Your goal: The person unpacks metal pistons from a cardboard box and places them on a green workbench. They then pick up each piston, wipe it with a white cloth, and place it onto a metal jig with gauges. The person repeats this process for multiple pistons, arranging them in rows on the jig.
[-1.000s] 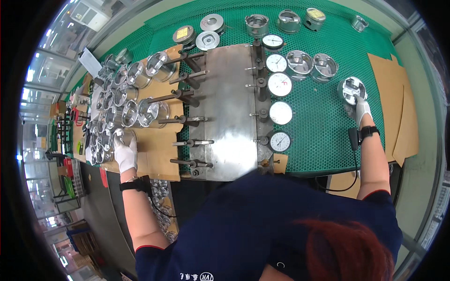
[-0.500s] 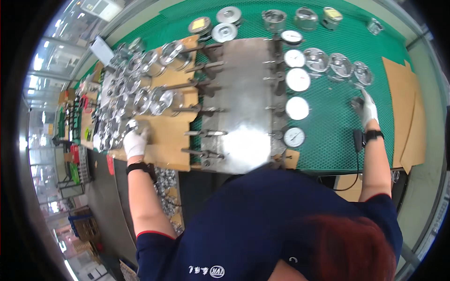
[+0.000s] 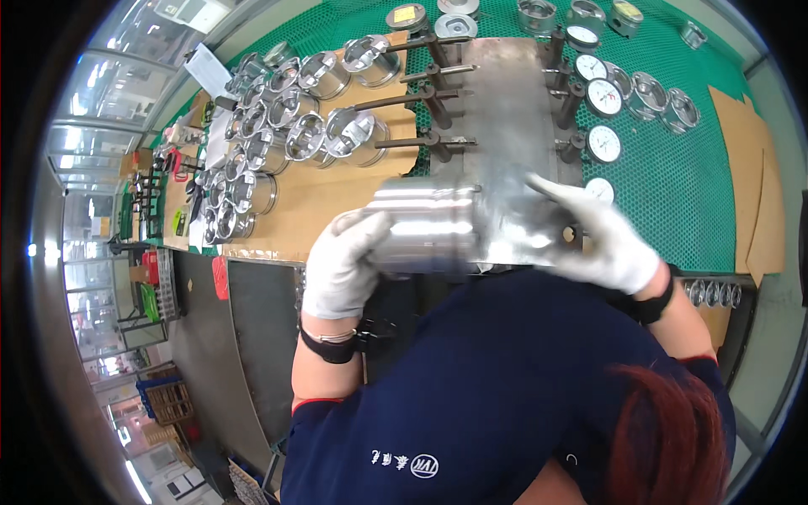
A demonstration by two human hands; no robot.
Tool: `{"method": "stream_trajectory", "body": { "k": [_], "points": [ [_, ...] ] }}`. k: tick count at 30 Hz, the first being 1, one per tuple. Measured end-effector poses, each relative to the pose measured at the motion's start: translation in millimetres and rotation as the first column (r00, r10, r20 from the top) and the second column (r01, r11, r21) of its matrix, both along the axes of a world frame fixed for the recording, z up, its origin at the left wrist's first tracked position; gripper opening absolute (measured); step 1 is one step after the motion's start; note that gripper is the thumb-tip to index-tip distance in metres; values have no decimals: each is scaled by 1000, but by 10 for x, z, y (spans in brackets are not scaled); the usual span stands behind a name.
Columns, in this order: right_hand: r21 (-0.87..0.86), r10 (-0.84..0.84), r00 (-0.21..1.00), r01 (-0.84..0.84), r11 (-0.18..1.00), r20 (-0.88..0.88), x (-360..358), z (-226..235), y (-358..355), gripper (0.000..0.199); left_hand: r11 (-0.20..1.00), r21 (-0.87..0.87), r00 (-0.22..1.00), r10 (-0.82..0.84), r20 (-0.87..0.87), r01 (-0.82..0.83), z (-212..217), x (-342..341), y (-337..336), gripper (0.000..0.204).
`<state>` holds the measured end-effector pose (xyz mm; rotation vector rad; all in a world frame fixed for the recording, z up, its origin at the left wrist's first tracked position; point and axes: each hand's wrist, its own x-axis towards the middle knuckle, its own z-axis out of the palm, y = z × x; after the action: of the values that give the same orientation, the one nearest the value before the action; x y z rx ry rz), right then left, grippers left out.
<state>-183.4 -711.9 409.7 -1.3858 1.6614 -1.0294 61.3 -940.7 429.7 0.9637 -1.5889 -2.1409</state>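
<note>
A shiny metal piston lies sideways between my hands, over the near end of the metal plate; it is blurred by motion. My white-gloved left hand is wrapped round its ringed left end. At the other end, by the pin hole, my right hand, gloved too, grips the skirt with its thumb and fingers apart around it. Dial gauges stand along the plate's right side, the nearest partly hidden by my right hand. Dark metal stands with rods line its left side.
Several pistons stand on brown cardboard at the left. More pistons stand on the green mat at the right, with others at the back. Cardboard sheets lie at the right edge.
My left hand has come right from the piston group, bringing a piston to the plate's near end. My right hand has come left from the green mat onto that piston. The view has shifted.
</note>
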Motion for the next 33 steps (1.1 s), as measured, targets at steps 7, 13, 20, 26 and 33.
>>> {"method": "stream_trajectory", "body": {
  "k": [7,13,20,26,33],
  "points": [
    [-350,-280,908,165,922,-312,385,-350,-285,114,745,-323,783,-412,467,584,-147,-375,121,37],
    [-294,-334,794,205,933,-507,405,-477,-474,97,176,-924,893,-369,258,339,-574,-699,343,79],
    [58,-417,906,421,905,-71,393,-673,40,89,150,-952,932,-292,216,267,-865,-813,385,91],
    [402,-515,632,328,855,580,476,-781,64,95,237,-944,941,-303,151,228,-973,-1007,321,90],
    [413,-504,657,306,858,560,442,-810,53,97,274,-936,936,-329,125,221,-986,-1066,281,91]
  ]
}}
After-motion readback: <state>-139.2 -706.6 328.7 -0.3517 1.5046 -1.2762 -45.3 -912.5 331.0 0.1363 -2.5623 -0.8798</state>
